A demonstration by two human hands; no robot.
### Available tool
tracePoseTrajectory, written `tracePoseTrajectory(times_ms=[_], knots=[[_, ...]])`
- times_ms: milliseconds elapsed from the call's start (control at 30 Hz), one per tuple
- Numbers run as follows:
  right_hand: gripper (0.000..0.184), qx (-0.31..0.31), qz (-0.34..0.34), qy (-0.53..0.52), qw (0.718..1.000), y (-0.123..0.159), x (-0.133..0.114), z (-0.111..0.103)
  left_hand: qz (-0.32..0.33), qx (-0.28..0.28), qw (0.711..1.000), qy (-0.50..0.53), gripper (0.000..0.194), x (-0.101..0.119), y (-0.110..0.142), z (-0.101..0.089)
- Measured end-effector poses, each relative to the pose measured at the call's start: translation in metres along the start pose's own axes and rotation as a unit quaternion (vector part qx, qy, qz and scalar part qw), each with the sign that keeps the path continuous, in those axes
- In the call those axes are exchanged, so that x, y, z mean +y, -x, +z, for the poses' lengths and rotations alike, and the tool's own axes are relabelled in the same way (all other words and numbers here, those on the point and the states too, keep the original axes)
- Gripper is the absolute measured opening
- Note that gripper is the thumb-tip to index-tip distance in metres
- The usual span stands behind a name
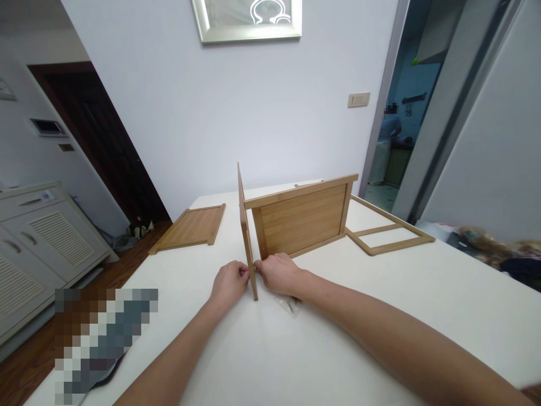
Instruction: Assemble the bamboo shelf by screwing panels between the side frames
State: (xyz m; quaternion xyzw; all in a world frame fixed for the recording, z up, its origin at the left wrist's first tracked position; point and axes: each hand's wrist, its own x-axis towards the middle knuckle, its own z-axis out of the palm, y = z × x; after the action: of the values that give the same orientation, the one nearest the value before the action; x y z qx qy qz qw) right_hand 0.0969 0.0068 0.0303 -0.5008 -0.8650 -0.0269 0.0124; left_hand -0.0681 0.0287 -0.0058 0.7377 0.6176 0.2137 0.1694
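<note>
A narrow wooden panel (245, 231) stands upright, seen nearly edge-on, in the middle of the white table (321, 344). Behind it to the right, a framed wooden panel (304, 217) stands on its long side, meeting it at an angle. My left hand (228, 285) is closed, its fingertips pinched against the narrow panel's left face near the lower end. On the opposite face my right hand (281, 273) is closed too, fingertips at a small dark fitting too small to name. A clear plastic bag (289, 304) with small dark parts lies partly under my right hand.
A flat wooden panel (192, 225) lies at the table's left. An open wooden frame (393, 234) lies at the right, partly behind the standing panel. A blurred-out object (105, 344) rests at the front left edge. Beyond the doorway stands another person (384, 146).
</note>
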Motion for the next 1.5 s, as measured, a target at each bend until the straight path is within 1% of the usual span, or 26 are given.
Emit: tracePoseTrajectory(times_ms=[200,367,500,633,733,867,967,1200,1333,1500], knots=[[0.023,-0.006,0.002,-0.001,1.0,0.0,0.0,-0.002,-0.021,0.001,1.0,0.009,0.012,0.004,0.001,-0.002],[0.023,-0.005,0.005,0.0,1.0,0.001,-0.001,-0.004,-0.026,0.006,0.999,0.023,0.008,0.004,0.0,0.0],[0.023,-0.005,0.003,0.004,1.0,0.001,-0.001,-0.004,-0.019,0.003,0.999,0.028,0.009,0.003,-0.001,-0.002],[0.023,-0.006,0.001,0.007,1.0,0.001,0.0,-0.004,0.005,-0.004,1.0,0.021,0.016,0.002,0.0,-0.007],[0.022,-0.004,0.003,0.01,1.0,0.001,0.001,-0.003,0.017,-0.007,1.0,0.01,0.021,0.001,0.001,-0.008],[0.022,-0.006,0.003,0.013,1.0,0.001,0.001,-0.003,0.02,-0.011,1.0,-0.006,0.017,0.002,0.002,-0.004],[0.023,-0.01,0.003,0.014,1.0,0.001,0.001,-0.003,0.01,-0.007,1.0,-0.018,0.014,0.002,0.002,0.0],[0.022,-0.008,-0.001,0.013,1.0,0.001,0.001,-0.002,-0.012,0.0,1.0,0.015,0.011,0.001,0.0,0.002],[0.022,-0.003,-0.004,0.011,1.0,0.001,0.002,-0.002,-0.003,-0.004,0.999,0.034,0.012,0.001,-0.001,-0.001],[0.022,-0.006,-0.003,0.01,1.0,0.001,0.001,-0.003,0.018,0.0,1.0,0.006,0.014,0.001,0.0,-0.002]])
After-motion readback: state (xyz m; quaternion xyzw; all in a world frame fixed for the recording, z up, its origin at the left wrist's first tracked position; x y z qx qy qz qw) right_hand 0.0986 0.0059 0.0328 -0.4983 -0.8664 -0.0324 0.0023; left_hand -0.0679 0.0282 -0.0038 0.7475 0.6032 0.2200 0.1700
